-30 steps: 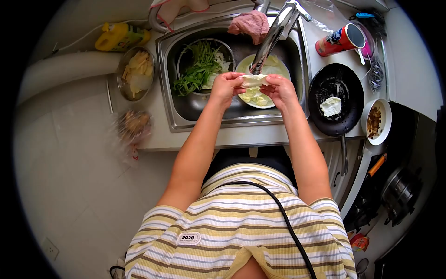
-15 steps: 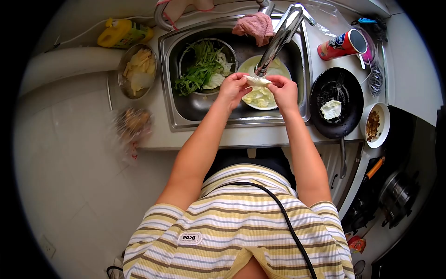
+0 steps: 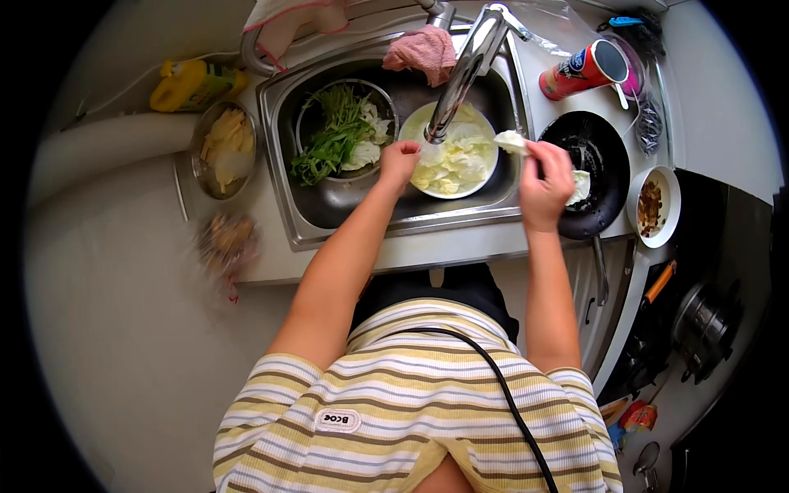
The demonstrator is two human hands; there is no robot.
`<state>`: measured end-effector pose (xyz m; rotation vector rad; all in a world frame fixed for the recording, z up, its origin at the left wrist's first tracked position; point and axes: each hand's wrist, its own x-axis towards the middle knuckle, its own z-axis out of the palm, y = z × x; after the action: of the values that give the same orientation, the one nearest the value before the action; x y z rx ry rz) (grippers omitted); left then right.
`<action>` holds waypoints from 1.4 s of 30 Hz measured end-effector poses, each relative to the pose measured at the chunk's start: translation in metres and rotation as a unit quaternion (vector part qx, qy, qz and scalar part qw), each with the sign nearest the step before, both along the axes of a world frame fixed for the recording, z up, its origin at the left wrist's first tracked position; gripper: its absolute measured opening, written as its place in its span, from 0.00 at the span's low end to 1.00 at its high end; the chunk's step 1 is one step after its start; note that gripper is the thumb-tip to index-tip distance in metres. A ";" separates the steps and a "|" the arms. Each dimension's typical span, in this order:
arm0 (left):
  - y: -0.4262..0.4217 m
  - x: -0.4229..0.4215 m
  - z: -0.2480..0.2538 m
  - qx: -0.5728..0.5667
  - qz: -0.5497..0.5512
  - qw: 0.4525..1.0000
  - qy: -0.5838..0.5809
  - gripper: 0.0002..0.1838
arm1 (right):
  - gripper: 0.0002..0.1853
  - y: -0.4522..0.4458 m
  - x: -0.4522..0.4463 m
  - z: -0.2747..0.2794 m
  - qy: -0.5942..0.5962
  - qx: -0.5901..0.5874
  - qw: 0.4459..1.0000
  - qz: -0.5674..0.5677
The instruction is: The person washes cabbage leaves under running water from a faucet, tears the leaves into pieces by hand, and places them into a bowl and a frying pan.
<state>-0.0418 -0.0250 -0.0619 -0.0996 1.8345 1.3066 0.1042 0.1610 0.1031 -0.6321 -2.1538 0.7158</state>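
My right hand (image 3: 546, 185) pinches a pale piece of cabbage leaf (image 3: 511, 142) between the sink's right edge and the black frying pan (image 3: 612, 197). Another cabbage piece (image 3: 580, 187) lies in the pan, partly hidden behind that hand. At the left rim of a white bowl (image 3: 448, 195) is my left hand (image 3: 399, 164), its fingertips closed together; a whitish patch beside them cannot be made out. Torn cabbage leaves (image 3: 460, 160) sit in water in this bowl, under the faucet (image 3: 468, 74).
Left in the sink (image 3: 329, 218) stands a metal bowl (image 3: 306, 115) with leafy greens (image 3: 337, 135). A pink cloth (image 3: 421, 54) hangs behind. A bowl of sliced pale vegetable (image 3: 226, 148) stands left. On the right are a red canister (image 3: 571, 76) and a white bowl (image 3: 670, 209) with brown pieces.
My hands have parted from under the faucet. The right hand has carried a cabbage piece rightward to the pan's edge; the left has shifted slightly toward the bowl's left rim. The view has shifted slightly.
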 end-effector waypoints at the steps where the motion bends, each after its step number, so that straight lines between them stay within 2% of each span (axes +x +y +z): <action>1: 0.005 0.003 -0.002 -0.082 -0.090 0.990 0.068 0.20 | 0.10 0.013 0.015 0.008 -0.017 0.039 0.999 -0.027; 2: 0.009 0.005 -0.004 -0.162 -0.178 0.961 0.138 0.23 | 0.11 0.026 0.031 0.009 -0.032 0.052 0.997 -0.052; 3: 0.012 0.013 -0.006 -0.160 -0.180 0.961 0.137 0.23 | 0.11 0.037 0.047 0.012 -0.054 0.064 0.994 -0.073; 5: 0.017 0.035 -0.014 -0.232 -0.194 0.911 0.282 0.25 | 0.12 0.060 0.081 0.005 -0.121 0.108 0.982 -0.097; 6: 0.015 0.038 -0.028 -0.222 -0.233 0.876 0.358 0.20 | 0.13 0.067 0.095 -0.001 -0.182 0.111 0.971 -0.110; 7: 0.016 0.038 -0.035 -0.220 -0.234 0.877 0.358 0.20 | 0.13 0.069 0.100 0.000 -0.242 0.114 0.956 -0.122; 9: 0.016 0.031 -0.043 -0.216 -0.132 0.921 0.297 0.17 | 0.14 0.065 0.101 0.002 -0.246 0.126 0.951 -0.139; 10: 0.015 0.028 -0.044 -0.195 -0.103 0.924 0.312 0.12 | 0.15 0.059 0.097 0.004 -0.250 0.135 0.947 -0.154; 14: 0.013 0.011 -0.027 -0.150 -0.150 0.901 0.379 0.08 | 0.11 0.033 0.057 -0.007 -0.163 0.022 0.985 -0.055; 16: 0.017 0.004 -0.008 0.016 -0.131 0.905 0.405 0.04 | 0.10 0.021 0.030 -0.022 -0.126 -0.051 0.991 0.013; 17: 0.020 0.000 0.006 0.014 -0.135 0.903 0.407 0.04 | 0.10 0.015 0.015 -0.033 -0.110 -0.097 0.988 0.048; 19: 0.027 -0.009 0.039 0.171 -0.042 0.966 0.190 0.08 | 0.11 0.005 -0.011 -0.056 -0.121 -0.209 0.968 0.067; 20: 0.026 -0.014 0.050 0.136 0.015 0.986 0.100 0.05 | 0.11 0.001 -0.024 -0.071 -0.122 -0.271 0.953 0.063; 21: 0.025 -0.019 0.057 0.135 0.013 0.986 0.102 0.05 | 0.12 -0.002 -0.036 -0.089 -0.124 -0.331 0.933 0.061; 22: 0.024 -0.023 0.061 0.187 0.064 0.980 0.023 0.06 | 0.12 -0.007 -0.048 -0.112 -0.122 -0.332 0.933 0.061; 23: 0.023 -0.026 0.064 0.238 0.115 0.963 -0.056 0.08 | 0.12 -0.010 -0.059 -0.137 -0.068 -0.360 0.928 0.074; 24: 0.021 -0.028 0.065 0.286 0.166 0.934 -0.134 0.11 | 0.12 -0.014 -0.067 -0.133 -0.016 -0.386 0.918 0.088; 25: 0.019 -0.027 0.065 0.285 0.171 0.934 -0.133 0.11 | 0.12 -0.014 -0.068 -0.128 -0.018 -0.388 0.917 0.093; 26: 0.016 -0.026 0.065 0.314 0.179 0.915 -0.181 0.11 | 0.13 -0.013 -0.068 -0.123 -0.028 -0.568 0.814 0.114; 27: 0.014 -0.026 0.068 0.342 0.186 0.892 -0.228 0.12 | 0.14 -0.015 -0.070 -0.114 -0.038 -0.724 0.676 0.131; 29: 0.013 -0.024 0.073 0.335 0.213 0.889 -0.227 0.13 | 0.12 -0.020 -0.074 -0.111 -0.052 -0.744 0.656 0.118; 31: 0.016 -0.020 0.092 0.332 0.210 0.871 -0.295 0.16 | 0.11 -0.027 -0.069 -0.105 -0.094 -0.686 0.712 0.114; 33: 0.017 -0.014 0.079 0.343 0.206 0.861 -0.314 0.16 | 0.09 -0.034 -0.066 -0.098 -0.083 -0.688 0.711 0.122; 35: 0.013 -0.005 0.075 0.188 0.110 0.961 -0.169 0.15 | 0.10 -0.039 -0.065 -0.091 -0.104 -0.720 0.675 0.123; 37: 0.008 -0.001 0.103 0.163 0.117 0.969 -0.146 0.18 | 0.11 -0.038 -0.064 -0.091 -0.106 -0.736 0.654 0.135; 39: -0.001 0.000 0.117 0.145 0.150 0.974 -0.092 0.18 | 0.11 -0.042 -0.066 -0.091 -0.079 -0.814 0.552 0.161; 42: -0.009 0.004 0.140 0.103 0.122 0.985 -0.059 0.18 | 0.15 -0.048 -0.072 -0.083 -0.050 -0.788 0.573 0.220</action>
<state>-0.0378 -0.0345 0.0781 -0.2932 1.6144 1.6181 0.0327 0.1127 0.0203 -0.9003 -1.1162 2.9744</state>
